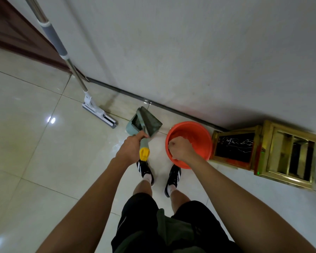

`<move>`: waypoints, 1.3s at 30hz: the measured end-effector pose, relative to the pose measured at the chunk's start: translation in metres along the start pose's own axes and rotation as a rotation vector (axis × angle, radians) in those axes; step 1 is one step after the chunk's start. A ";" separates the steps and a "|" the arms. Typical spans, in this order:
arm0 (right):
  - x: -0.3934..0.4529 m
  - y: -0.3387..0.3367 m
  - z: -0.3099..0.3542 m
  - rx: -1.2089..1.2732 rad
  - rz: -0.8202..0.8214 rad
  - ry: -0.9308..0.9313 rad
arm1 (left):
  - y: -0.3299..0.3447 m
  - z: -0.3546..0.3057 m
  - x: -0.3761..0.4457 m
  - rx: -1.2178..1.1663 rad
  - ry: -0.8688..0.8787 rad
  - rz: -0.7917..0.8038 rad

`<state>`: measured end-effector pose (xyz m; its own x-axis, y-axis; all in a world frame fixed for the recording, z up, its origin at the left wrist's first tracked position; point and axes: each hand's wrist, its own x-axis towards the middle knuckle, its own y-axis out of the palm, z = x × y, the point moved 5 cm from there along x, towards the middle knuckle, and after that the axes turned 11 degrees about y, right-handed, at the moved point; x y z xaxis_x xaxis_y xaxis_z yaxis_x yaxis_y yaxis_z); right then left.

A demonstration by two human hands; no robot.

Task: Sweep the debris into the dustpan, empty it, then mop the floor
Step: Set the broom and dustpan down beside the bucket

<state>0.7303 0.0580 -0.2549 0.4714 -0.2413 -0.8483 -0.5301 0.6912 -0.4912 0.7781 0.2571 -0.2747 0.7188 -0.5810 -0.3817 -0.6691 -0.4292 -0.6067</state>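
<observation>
My left hand (130, 148) grips a grey-green handle with a yellow end (144, 151), which leads down to a broom head (150, 123) resting in a pale green dustpan (133, 125) on the tiled floor by the wall. My right hand (181, 147) is closed in a fist over the near rim of an orange bucket (199, 136); what it holds is hidden. A flat mop (98, 114) with a metal and grey pole (53, 37) leans against the wall at the left.
A gold-framed cabinet (266, 152) lies on the floor right of the bucket. A dark wooden door (11, 28) is at the upper left. My feet in black shoes (146, 170) stand just behind the dustpan and bucket. The glossy tiles reflect light.
</observation>
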 end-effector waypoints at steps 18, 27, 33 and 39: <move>0.002 -0.015 -0.053 0.002 -0.049 0.007 | -0.006 -0.010 0.048 -0.208 -0.356 -0.306; -0.005 -0.035 -0.061 -0.036 -0.099 -0.057 | -0.018 -0.056 0.042 0.034 -0.331 -0.274; -0.026 -0.078 -0.040 -0.077 -0.216 -0.169 | -0.030 -0.070 0.008 -0.016 -0.306 -0.306; -0.053 -0.124 0.007 -0.004 -0.278 -0.280 | -0.070 -0.079 -0.033 0.034 -0.305 -0.390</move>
<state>0.7754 -0.0100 -0.1475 0.7712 -0.2237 -0.5960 -0.3576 0.6223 -0.6963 0.7859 0.2517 -0.1643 0.9403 -0.1507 -0.3051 -0.3363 -0.5488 -0.7653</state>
